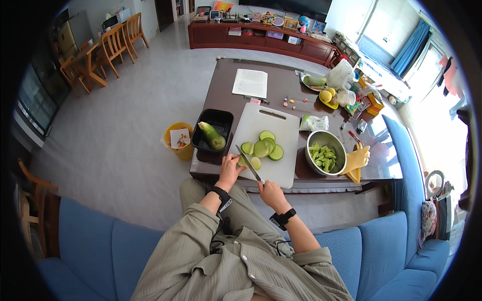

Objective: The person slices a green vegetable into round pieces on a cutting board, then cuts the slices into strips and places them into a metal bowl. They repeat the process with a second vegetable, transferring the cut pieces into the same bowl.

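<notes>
My right hand (272,195) grips the handle of a kitchen knife (250,165), its blade slanting up and to the left over a white cutting board (251,120). At the board's near left edge my left hand (230,171) holds a piece of green radish (241,161) beside the blade. A small pale slice (255,163) lies just right of the knife. Farther up the board, several round green slices (262,148) overlap in a loose pile. Cut green sticks (322,156) fill part of a steel bowl (340,145) to the right of the board.
Left of the board stands a black plastic tray (199,128) with a whole green radish (213,136). A yellow bin (184,152) is beside the table. Yellow rubber gloves (356,160) lie right of the bowl. Beyond the board are printed papers (250,83) and a wipes pack (314,123).
</notes>
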Demonstrator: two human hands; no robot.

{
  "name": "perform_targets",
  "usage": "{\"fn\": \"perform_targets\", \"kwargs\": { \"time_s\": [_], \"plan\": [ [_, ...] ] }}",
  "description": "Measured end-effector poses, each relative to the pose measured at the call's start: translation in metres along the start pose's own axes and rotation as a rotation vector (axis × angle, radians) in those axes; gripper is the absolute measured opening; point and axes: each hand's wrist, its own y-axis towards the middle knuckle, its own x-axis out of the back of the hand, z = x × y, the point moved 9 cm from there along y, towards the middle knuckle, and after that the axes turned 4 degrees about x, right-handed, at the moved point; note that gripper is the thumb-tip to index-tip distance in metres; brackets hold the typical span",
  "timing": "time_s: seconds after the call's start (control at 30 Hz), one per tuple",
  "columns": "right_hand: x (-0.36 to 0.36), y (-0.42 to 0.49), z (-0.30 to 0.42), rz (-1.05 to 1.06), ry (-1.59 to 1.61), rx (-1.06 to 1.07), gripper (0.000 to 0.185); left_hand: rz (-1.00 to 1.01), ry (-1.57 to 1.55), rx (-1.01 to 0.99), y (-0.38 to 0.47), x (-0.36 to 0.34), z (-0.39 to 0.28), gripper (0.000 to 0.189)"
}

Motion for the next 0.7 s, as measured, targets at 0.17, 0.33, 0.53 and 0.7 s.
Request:
{"fn": "perform_targets", "kwargs": {
  "time_s": [0.17,0.33,0.53,0.7],
  "plan": [
    [-0.005,-0.025,-0.011,0.055,-0.016,-0.063,0.045,-0.006,-0.008,-0.005,0.000,0.001,-0.001,0.046],
    [-0.023,-0.006,-0.016,0.068,-0.022,-0.031,0.043,-0.009,0.012,-0.016,0.001,0.000,-0.003,0.046],
    [-0.031,0.031,-0.003,0.030,0.070,0.040,0.049,0.001,0.039,-0.016,0.002,0.000,-0.001,0.046],
    [-0.031,0.036,-0.018,0.246,0.296,-0.214,0.053,-0.042,0.055,-0.049,-0.001,0.001,-0.005,0.050]
  ]
}}
